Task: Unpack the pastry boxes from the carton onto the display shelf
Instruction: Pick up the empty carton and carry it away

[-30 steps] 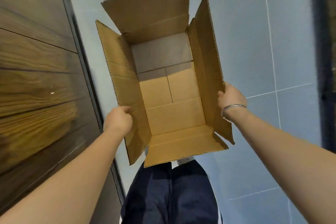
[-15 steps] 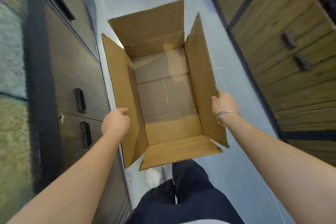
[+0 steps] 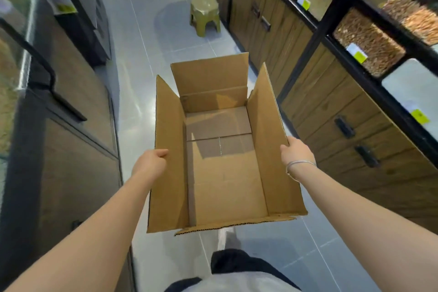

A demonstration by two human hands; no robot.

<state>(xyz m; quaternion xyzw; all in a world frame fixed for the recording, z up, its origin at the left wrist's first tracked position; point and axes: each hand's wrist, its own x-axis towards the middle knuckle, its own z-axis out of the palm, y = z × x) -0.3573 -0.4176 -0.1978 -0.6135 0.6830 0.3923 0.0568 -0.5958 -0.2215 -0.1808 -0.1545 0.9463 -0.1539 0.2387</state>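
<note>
Head view: one carton (image 3: 265, 140) is up in the air over the tiled floor (image 3: 142, 59), all four flaps standing open and its bare cardboard bottom showing. Two hands are on it. The left hand (image 3: 151, 163) clamps the carton's left flap, and the right hand (image 3: 296, 153), with one bracelet (image 3: 300, 164) at the wrist, clamps the right flap. Beyond the carton stands one small stool (image 3: 205, 15). Right of the carton runs a wooden cabinet (image 3: 331, 102).
</note>
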